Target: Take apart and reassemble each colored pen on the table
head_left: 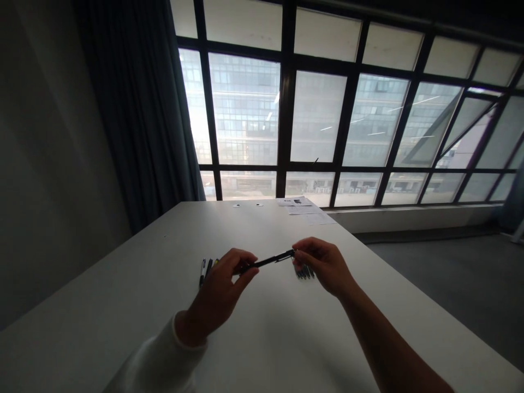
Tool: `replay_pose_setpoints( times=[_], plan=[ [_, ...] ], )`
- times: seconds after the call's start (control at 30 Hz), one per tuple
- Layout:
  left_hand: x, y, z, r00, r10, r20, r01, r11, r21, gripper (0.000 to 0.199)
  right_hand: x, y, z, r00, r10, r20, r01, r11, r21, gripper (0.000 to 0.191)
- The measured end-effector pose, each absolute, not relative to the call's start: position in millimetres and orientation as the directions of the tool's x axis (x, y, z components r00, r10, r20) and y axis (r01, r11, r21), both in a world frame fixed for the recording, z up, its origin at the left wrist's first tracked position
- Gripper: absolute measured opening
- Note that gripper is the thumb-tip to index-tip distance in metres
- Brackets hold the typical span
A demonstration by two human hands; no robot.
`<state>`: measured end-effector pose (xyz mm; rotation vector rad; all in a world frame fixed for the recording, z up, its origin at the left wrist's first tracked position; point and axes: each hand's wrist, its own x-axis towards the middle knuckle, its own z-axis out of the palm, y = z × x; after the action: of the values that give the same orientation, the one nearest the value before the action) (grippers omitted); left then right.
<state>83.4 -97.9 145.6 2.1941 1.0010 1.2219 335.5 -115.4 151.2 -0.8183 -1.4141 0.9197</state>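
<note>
A dark pen (270, 260) with a clip is held up above the white table, slanting slightly upward to the right. My left hand (223, 284) pinches its left end between thumb and fingers. At the clip end, my right hand (323, 265) grips the pen's tip with thumb and fingertips. Partly hidden behind my left hand lie several pens (203, 271), one of them pale and one with a yellow part. Below the right hand is a row of several dark pens (305, 274), their upper parts covered by my fingers.
The white table (254, 349) stretches toward the windows. Printed papers (301, 207) lie at its far right corner, and two small white items (259, 205) sit near the far edge. A dark curtain (139, 109) hangs at the left; grey floor (458, 273) shows at the right.
</note>
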Motion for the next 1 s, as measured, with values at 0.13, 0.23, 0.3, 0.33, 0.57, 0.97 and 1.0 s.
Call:
replay_pose_setpoints(
  times=[0.13,0.23,0.3,0.33,0.57,0.97,1.0],
  plan=[
    [70,-107,162,0.18,0.86,0.478,0.109,-0.5,0.859,0.027,335,-128,168,-0.044,0.868,0.494,-0.053,0.492,-0.869,0.018],
    [61,-112,170,0.091,0.872,0.48,-0.092,-0.473,0.876,0.03,331,-133,175,-0.036,0.847,0.531,-0.052,0.529,-0.847,0.016],
    [57,-114,173,0.054,0.878,0.476,-0.163,-0.463,0.871,0.032,327,-135,176,-0.027,0.836,0.548,-0.06,0.546,-0.835,0.014],
    [56,-116,175,0.041,0.883,0.468,-0.185,-0.454,0.872,0.032,325,-136,175,-0.028,0.83,0.558,-0.067,0.555,-0.829,0.014],
    [63,-129,184,-0.111,0.883,0.457,-0.153,-0.469,0.87,0.023,313,-143,172,0.012,0.785,0.62,-0.088,0.618,-0.781,0.01],
    [53,-133,185,-0.01,0.611,0.792,0.447,-0.706,0.55,0.013,310,-146,170,0.048,0.759,0.649,0.046,0.648,-0.761,0.008],
    [52,-133,185,0.002,0.604,0.797,0.466,-0.706,0.534,0.013,309,-146,170,0.047,0.756,0.653,0.063,0.651,-0.757,0.008]
  ],
)
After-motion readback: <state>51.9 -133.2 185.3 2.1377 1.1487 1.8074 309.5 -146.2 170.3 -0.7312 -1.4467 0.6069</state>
